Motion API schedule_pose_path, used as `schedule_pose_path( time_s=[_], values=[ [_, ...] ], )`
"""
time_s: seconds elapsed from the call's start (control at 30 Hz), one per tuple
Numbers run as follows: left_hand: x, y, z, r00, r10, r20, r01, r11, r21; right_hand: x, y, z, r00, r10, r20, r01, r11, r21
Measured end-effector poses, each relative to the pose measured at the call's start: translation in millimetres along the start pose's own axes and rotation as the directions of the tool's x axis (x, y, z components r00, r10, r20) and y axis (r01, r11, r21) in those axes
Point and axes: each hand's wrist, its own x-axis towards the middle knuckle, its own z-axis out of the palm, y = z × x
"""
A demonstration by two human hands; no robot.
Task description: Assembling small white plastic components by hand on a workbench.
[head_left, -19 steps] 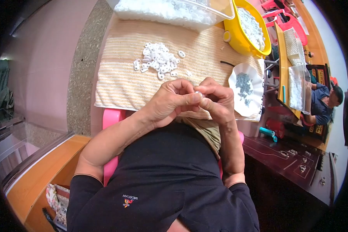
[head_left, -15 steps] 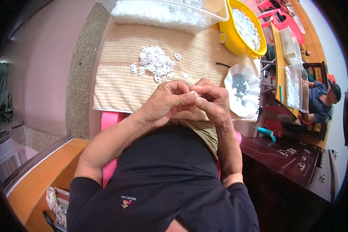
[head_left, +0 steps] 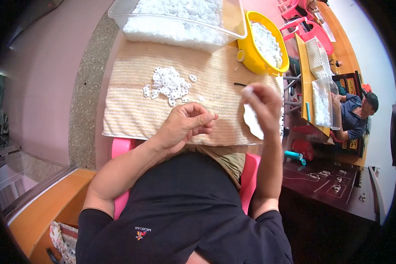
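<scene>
**White bits (head_left: 168, 82) are piled on a striped towel (head_left: 127, 101)**

The small white bits, each with two holes, are heaped on the towel, and a few have been left loose around the heap. The left hand (head_left: 185, 124) is held just below the heap, near its right side. Its fingers are curled, and its thumb and pointer finger are brought close together at the tips. Whether a tiny thing is pinched there cannot be told.

The right hand (head_left: 265, 105) is held up farther right, well apart from the left one. It is blurred, with its fingers partly bent. How far it is opened, and whether anything is gripped, cannot be told.

Part of a white plate (head_left: 252, 125) is covered by the right hand. A thin black stick (head_left: 240, 84) is seen on the towel, near that hand's fingers. At the far edge, a big clear bin (head_left: 226, 35) is filled with white pieces. Beside it, more pale pieces are held in a yellow tub (head_left: 250, 57). Off to the right, another person (head_left: 354, 115) is seen by a table where a clear box (head_left: 335, 103) of white pieces is set.
</scene>
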Motion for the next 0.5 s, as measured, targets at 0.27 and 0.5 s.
schedule_pose_path(
  time_s=[0.27,0.5],
  values=[
    [3.2,0.6,-1.2,1.0,-0.006,-0.026,0.006,1.0,0.012,80.7,-9.3,-41.1,0.831,-0.504,-0.235,0.145,0.604,-0.783],
    [1.9,-0.8,-2.5,0.999,0.011,-0.042,-0.013,0.999,-0.032,57.2,12.3,67.6,0.949,-0.23,0.214,0.3,0.865,-0.403]
  ],
)
